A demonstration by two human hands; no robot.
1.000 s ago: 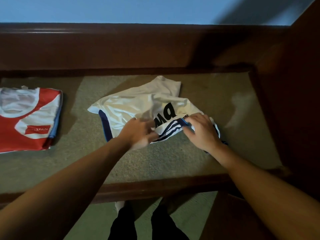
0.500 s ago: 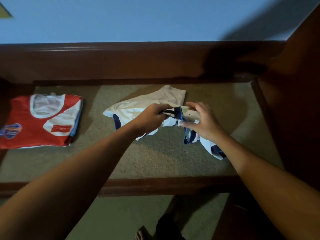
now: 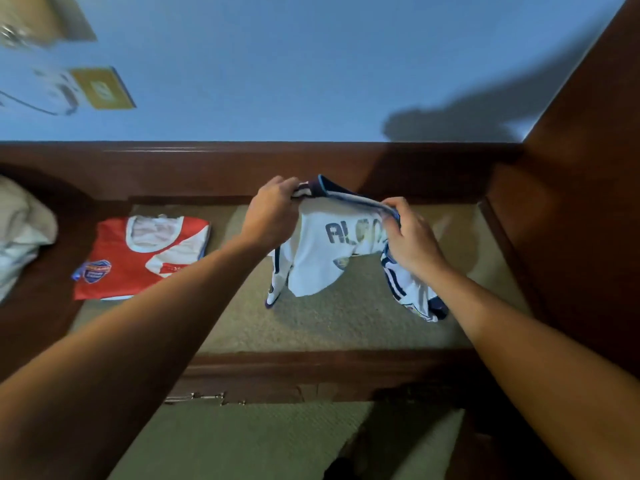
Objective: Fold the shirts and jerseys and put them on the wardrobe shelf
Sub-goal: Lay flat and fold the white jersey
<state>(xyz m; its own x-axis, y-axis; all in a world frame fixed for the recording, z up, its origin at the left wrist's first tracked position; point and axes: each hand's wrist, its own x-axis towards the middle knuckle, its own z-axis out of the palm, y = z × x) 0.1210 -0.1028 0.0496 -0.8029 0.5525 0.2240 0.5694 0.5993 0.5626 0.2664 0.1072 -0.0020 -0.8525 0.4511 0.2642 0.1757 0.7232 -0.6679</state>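
So right now you've got the white jersey [image 3: 332, 251] up off the shelf, hanging in the air above the carpeted wardrobe shelf [image 3: 346, 323]. Your left hand [image 3: 272, 213] is pinching the dark blue collar edge at the top left, and your right hand [image 3: 412, 237] has its fingers curled round the fabric at the other shoulder, so both hands are clamped on the cloth and sit a little apart with the top edge stretched between them. The body droops below, with one sleeve dangling on the left and a striped sleeve trailing down on the right toward the shelf. This stuff looks like thin, slick sports fabric: super light, totally floppy, and my guess is it'll slide on itself and won't hold a crease unless you press it flat. I'd say keep hold of the shoulder seams rather than the loose middle, since the collar band is the firmest bit to grip, and let gravity shake the body straight before you lay it down. Lettering is showing toward you, partly hidden by your right hand, so I can't read the whole thing. The red and white jersey [image 3: 142, 258] is already folded on the shelf well to the left, so there's room beside it. There's also a pale bundle of cloth [image 3: 20, 230] at the far left edge.
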